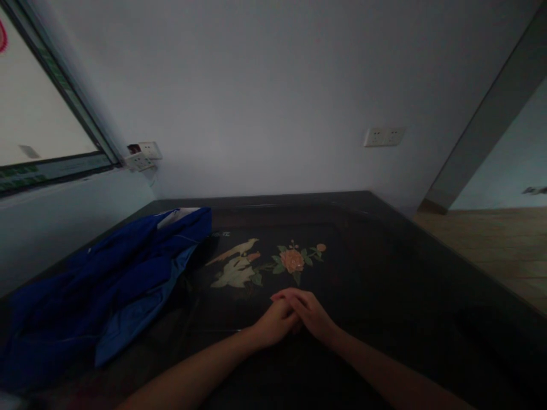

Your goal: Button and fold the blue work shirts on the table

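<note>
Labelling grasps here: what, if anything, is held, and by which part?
No held object shows: the right hand lies over the left hand. Whether something small is hidden between them can't be told.

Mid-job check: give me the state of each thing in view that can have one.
Left hand: under the right, fingers hidden
Right hand: laid over the left
Blue garment: crumpled, lying on the tabletop
Dark tabletop: partly covered by the garment
Right-side wall sockets: nothing plugged in
Window: open or shut, cannot tell
</note>
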Demonstrator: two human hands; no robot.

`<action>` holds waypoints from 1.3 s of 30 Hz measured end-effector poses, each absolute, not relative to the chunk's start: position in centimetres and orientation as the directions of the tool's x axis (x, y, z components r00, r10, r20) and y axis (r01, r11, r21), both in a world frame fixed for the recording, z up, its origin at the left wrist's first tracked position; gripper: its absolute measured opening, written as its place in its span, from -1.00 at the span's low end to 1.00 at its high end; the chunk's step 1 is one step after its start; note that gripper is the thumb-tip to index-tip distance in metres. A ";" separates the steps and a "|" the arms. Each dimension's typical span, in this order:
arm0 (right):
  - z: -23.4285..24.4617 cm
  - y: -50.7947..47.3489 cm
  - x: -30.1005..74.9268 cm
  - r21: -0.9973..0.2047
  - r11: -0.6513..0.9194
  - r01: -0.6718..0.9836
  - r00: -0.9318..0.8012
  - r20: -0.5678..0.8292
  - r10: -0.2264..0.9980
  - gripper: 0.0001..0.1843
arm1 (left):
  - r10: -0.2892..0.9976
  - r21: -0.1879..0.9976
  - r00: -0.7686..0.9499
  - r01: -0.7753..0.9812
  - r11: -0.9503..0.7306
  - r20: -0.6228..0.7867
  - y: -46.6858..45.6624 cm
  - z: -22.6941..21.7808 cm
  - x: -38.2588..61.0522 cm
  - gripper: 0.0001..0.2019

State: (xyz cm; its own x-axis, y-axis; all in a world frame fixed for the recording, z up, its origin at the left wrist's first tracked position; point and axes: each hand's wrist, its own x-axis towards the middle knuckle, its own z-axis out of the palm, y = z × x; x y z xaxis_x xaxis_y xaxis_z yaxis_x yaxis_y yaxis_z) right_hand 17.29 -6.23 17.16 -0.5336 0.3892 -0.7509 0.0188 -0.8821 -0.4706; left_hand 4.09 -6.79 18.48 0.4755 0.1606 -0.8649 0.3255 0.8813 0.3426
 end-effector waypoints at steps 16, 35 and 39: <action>17.5 -5.5 17.3 -0.522 -0.852 0.050 -0.532 -0.736 0.420 -0.54 | 0.160 0.336 0.476 0.311 0.889 -0.865 -7.0 18.4 4.0 -0.80; 17.0 -5.8 17.3 -0.521 -0.853 0.045 -0.537 -0.732 0.419 -0.52 | 0.131 0.311 0.471 0.328 0.892 -0.873 -7.1 18.1 3.9 -0.80; 17.0 -5.9 17.3 -0.529 -0.848 0.044 -0.538 -0.728 0.426 -0.53 | 0.130 0.301 0.462 0.318 0.899 -0.877 -7.2 18.2 4.0 -0.82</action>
